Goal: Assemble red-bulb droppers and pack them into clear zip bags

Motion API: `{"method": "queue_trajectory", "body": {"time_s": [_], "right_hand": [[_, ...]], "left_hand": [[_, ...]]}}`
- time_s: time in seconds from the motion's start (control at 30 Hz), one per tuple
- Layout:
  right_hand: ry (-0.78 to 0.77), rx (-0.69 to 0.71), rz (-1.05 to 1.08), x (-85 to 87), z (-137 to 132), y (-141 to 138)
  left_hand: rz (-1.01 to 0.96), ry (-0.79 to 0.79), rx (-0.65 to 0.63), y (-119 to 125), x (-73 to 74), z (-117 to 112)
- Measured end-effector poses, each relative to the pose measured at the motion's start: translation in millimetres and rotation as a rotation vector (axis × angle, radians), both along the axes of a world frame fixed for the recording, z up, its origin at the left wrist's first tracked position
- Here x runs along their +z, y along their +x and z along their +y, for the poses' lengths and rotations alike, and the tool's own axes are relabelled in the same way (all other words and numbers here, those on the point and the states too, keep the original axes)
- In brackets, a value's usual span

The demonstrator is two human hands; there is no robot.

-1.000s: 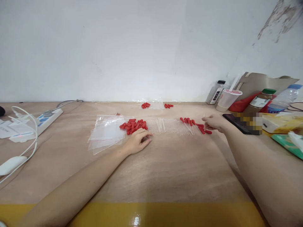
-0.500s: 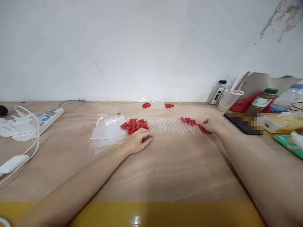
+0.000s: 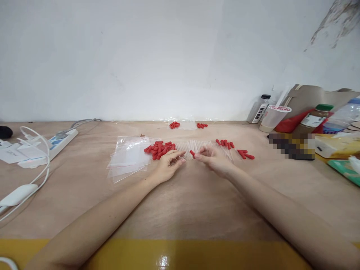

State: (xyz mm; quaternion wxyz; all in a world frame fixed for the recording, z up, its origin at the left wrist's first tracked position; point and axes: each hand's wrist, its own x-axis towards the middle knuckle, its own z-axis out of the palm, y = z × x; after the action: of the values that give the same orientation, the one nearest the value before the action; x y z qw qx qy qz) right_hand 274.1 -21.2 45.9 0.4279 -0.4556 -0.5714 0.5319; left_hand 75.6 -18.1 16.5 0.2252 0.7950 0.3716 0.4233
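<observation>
My right hand (image 3: 214,160) pinches a red rubber dropper bulb (image 3: 192,153) between thumb and fingers, over a row of thin clear tubes (image 3: 182,150). Just left of it rests my left hand (image 3: 168,165), open, with thumb and index finger apart and no object visible between them. Behind the left hand lies a pile of red bulbs (image 3: 160,149), partly covered by its fingers. At the row's right end, several tubes carry red bulbs (image 3: 225,143). A few more red bulbs (image 3: 245,154) lie to their right.
Clear zip bags (image 3: 129,155) lie left of the pile. By the wall are small bags with red bulbs (image 3: 174,125). A power strip (image 3: 63,144) and white cables stand at left. Bottles, a cup (image 3: 274,118), a blurred dark object (image 3: 292,146) and packets crowd the right.
My right hand has moved left from the loose bulbs at the right to the middle of the row, carrying a red bulb. My left hand has shifted slightly, its thumb and index finger parting.
</observation>
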Motion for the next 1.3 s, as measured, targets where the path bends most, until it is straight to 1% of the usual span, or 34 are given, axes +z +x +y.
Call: {"method": "queue_trajectory", "body": {"time_s": [0.07,0.13,0.17,0.23,0.3,0.4,0.47,0.53,0.6,0.63,0.7,0.8,1.03,1.17,1.23,1.3], "right_hand": [[-0.051,0.027,0.088,-5.2,-13,-17],[-0.066,0.04,0.131,-10.9,-18,-24],[-0.057,0.048,0.124,-13.6,-18,-24],[-0.001,0.044,0.037,-17.8,-16,-21],[0.107,-0.017,-0.134,-20.3,-10,-15],[0.375,-0.108,-0.362,-21.3,-3,-6],[0.58,-0.07,-0.437,-21.7,-2,-3],[0.734,0.014,-0.482,-23.1,-3,-1],[0.816,0.07,-0.523,-25.9,-6,-1],[0.838,0.072,-0.536,-27.5,-7,-1],[0.854,0.057,-0.554,-30.5,-8,-1],[0.839,0.035,-0.576,-32.5,-8,0],[0.766,0.096,-0.609,-28.8,-7,2],[0.753,0.204,-0.627,-26.9,-5,4],[0.75,0.234,-0.691,-26.0,-4,6],[0.767,0.227,-0.795,-25.4,-3,9]], "left_hand": [[-0.063,-0.06,-0.067,4,-0.2,-1],[-0.107,-0.104,-0.124,8,0.3,-3],[-0.126,-0.119,-0.145,9,0.7,-4],[-0.168,-0.142,-0.159,11,1.0,-5],[-0.206,-0.158,-0.125,11,0.4,-5],[-0.175,-0.14,-0.011,8,-1.4,-3],[-0.079,-0.072,0.056,4,-2.6,-2],[0.004,0.014,0.09,1,-3.7,-1],[0.033,0.072,0.087,0,-5.3,0],[0.037,0.088,0.081,-1,-6.3,1],[0.039,0.101,0.07,-2,-8.3,1],[0.037,0.116,0.065,-2,-10.1,2],[0.039,0.183,0.023,-4,-6.6,0],[0.107,0.242,-0.022,-4,-3.9,-3],[0.171,0.265,-0.05,-5,-3.2,-5],[0.244,0.29,-0.063,-5,-3.1,-6]]}}
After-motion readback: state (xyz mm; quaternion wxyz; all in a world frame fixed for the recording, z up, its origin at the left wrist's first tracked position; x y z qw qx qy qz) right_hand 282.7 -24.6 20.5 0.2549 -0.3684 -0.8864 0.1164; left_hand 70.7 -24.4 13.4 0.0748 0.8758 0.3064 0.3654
